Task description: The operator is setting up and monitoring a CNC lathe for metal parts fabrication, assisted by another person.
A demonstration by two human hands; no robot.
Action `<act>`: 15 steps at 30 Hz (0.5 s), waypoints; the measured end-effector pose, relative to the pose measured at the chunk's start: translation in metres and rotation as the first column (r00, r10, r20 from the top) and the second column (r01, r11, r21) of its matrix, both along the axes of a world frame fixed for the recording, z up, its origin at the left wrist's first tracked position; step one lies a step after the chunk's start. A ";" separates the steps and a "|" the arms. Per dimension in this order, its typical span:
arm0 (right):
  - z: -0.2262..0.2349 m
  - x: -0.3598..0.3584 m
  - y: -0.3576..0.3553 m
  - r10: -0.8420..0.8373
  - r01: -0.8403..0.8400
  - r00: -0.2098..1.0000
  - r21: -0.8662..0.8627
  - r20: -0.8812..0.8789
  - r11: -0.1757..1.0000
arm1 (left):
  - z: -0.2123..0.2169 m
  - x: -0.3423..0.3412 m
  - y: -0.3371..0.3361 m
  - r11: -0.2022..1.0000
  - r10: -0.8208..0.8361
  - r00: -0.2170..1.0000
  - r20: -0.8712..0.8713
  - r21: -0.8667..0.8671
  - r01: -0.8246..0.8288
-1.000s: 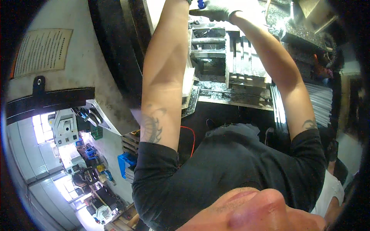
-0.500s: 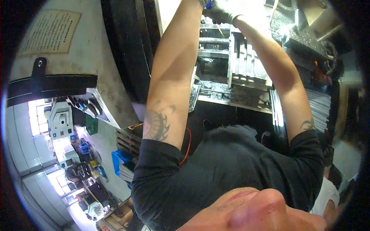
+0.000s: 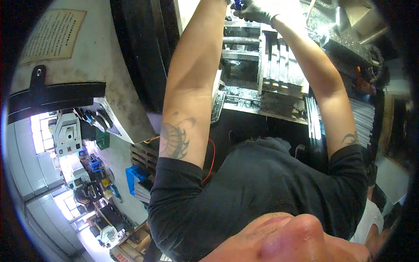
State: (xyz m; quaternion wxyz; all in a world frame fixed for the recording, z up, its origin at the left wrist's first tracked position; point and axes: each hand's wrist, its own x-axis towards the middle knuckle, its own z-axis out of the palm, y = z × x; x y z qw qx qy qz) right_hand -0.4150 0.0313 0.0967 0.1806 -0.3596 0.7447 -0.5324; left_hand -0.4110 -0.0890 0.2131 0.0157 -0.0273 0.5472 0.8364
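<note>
Now both arms have reached further up: right hand (image 3: 257, 11) in a grey glove, fingers closed on a small blue part (image 3: 237, 4) at the frame top. Left hand is cropped, grip unclear. Metal fixture (image 3: 279, 56) sits below the fingers.

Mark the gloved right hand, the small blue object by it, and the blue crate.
Gloved right hand (image 3: 257, 11), head view: glove back.
Small blue object (image 3: 237, 4), head view: visible end.
Blue plastic crate (image 3: 133, 177), head view: side wall.
</note>
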 end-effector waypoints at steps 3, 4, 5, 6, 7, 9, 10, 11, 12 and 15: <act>-0.017 -0.020 0.002 0.052 -0.055 0.996 0.035 0.078 0.998 | 0.001 0.006 0.007 0.999 -0.010 1.000 -0.004 -0.031 0.009; -0.019 -0.023 0.001 0.080 -0.075 0.984 -0.038 0.156 0.996 | 0.002 0.008 0.008 0.999 -0.015 1.000 -0.006 -0.040 0.015; -0.022 -0.026 0.001 0.110 -0.086 0.967 -0.111 0.231 0.990 | 0.002 0.010 0.010 0.999 -0.024 1.000 -0.011 -0.047 0.024; -0.023 -0.023 -0.001 0.115 -0.091 0.965 -0.111 0.234 0.990 | 0.003 0.012 0.009 0.998 -0.026 1.000 -0.016 -0.056 0.025; -0.022 -0.022 -0.001 0.091 -0.082 0.986 -0.071 0.140 0.994 | 0.002 0.015 0.009 0.998 -0.028 0.999 -0.019 -0.062 0.027; -0.016 -0.017 -0.004 0.078 -0.077 0.996 -0.032 0.042 0.997 | 0.001 0.019 0.006 0.996 -0.032 0.999 -0.026 -0.080 0.030; -0.013 -0.015 -0.006 0.077 -0.077 0.997 -0.016 0.018 0.997 | -0.001 0.022 0.005 0.995 -0.036 0.999 -0.033 -0.089 0.033; -0.010 -0.012 -0.007 0.080 -0.080 0.997 -0.006 -0.001 0.997 | 0.000 0.023 0.002 0.995 -0.059 0.997 -0.043 -0.089 0.055; -0.006 -0.010 -0.008 0.080 -0.080 0.996 0.006 -0.024 0.997 | 0.000 0.024 0.000 0.995 -0.053 0.998 -0.046 -0.089 0.049; -0.002 -0.009 -0.004 0.075 -0.071 0.994 0.050 -0.080 0.996 | 0.001 0.024 0.004 0.991 -0.078 0.993 -0.087 -0.112 0.068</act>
